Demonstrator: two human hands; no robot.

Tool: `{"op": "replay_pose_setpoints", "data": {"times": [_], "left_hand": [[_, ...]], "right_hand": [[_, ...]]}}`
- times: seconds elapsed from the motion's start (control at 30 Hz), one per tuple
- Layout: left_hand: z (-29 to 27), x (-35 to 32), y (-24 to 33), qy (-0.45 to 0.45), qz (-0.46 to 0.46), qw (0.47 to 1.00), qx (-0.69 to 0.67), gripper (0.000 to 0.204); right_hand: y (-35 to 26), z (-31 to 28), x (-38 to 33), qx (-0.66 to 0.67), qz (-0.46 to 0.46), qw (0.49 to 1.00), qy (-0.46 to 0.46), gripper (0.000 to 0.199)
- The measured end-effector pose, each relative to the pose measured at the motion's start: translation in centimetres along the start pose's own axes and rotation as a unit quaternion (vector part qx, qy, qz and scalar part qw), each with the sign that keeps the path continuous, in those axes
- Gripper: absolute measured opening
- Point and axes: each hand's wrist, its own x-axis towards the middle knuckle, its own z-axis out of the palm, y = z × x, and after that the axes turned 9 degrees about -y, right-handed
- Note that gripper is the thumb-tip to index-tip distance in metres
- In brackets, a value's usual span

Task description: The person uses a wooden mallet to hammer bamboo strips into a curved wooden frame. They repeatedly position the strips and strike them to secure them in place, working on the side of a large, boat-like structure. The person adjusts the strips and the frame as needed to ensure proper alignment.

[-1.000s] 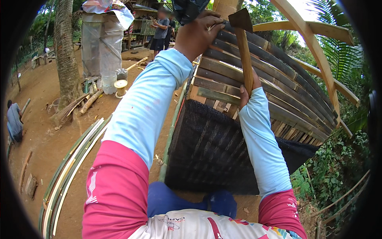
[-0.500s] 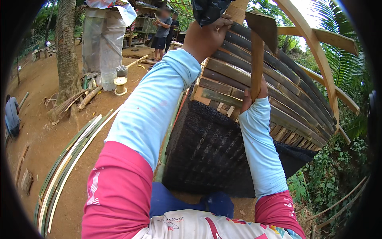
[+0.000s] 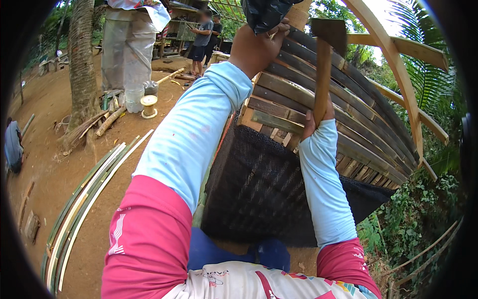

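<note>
Gripped in my right hand (image 3: 317, 122) is a hatchet (image 3: 322, 74), its wooden handle upright and its dark, broad blade at the top. The blade hangs a little to the right of a wooden post (image 3: 297, 16), apart from it. My left hand (image 3: 256, 47) is raised to the post, just under a black plastic bag (image 3: 262, 14). Its fingers are bent and pressed together against the post; whatever they pinch is hidden. Beneath both hands runs a slatted bamboo frame (image 3: 298, 94), with black mesh cloth (image 3: 259, 184) hanging down its near side.
Long split bamboo strips (image 3: 87, 209) lie on the dirt at left. A spool (image 3: 149, 106) stands by a plastic-wrapped column (image 3: 127, 55) and a tree trunk (image 3: 83, 60). Two people (image 3: 201, 37) stand at the back; another person (image 3: 14, 144) is low at far left. Curved timber (image 3: 398, 70) arches at right.
The hatchet's blade has turned from slanting to nearly level and shifted slightly right. My left hand stays at the post.
</note>
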Motion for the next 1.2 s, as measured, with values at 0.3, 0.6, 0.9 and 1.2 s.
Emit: {"op": "replay_pose_setpoints", "data": {"times": [0.3, 0.6, 0.9, 1.2], "left_hand": [[0.0, -0.2, 0.2, 0.005, -0.022, 1.000, -0.004, 0.006], [0.5, -0.4, 0.2, 0.015, -0.032, 0.999, -0.023, 0.005], [1.1, -0.3, -0.2, 0.017, -0.049, 0.998, -0.019, 0.005], [-0.1, -0.8, -1.1, 0.003, -0.062, 0.998, -0.001, 0.006]], "right_hand": [[0.0, -0.2, 0.3, -0.034, 0.043, 0.995, -0.078, 0.065], [0.2, -0.1, 0.7, -0.087, -0.016, 0.994, -0.064, 0.059], [8.8, -0.9, -1.3, -0.089, 0.047, 0.995, 0.024, 0.064], [-1.8, 1.3, 4.7, 0.218, 0.335, 0.912, 0.095, 0.057]]}}
